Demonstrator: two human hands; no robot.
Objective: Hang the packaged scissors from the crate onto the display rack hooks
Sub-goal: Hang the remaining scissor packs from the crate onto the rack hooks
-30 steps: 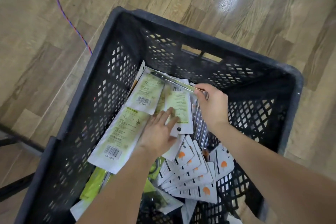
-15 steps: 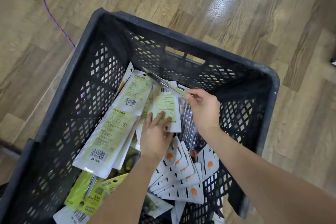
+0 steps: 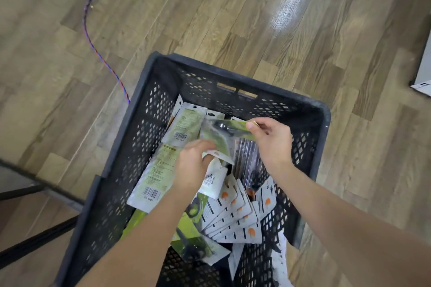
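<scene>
A black perforated crate sits on the wooden floor, filled with several packaged scissors: green-and-white packs on the left, a fan of white packs with orange marks on the right. My right hand pinches the top edge of one green scissors pack and holds it lifted above the pile. My left hand grips the lower end of that same pack, fingers curled around it. No display rack is in view.
A purple-red cable snakes over the floor to the crate's far left corner. Dark metal bars lie at the lower left. A white object's corner shows at the right edge.
The right hand has raised its pack off the pile. The left hand went from lying flat on the packs to gripping that pack's lower end. The camera view pulled back.
</scene>
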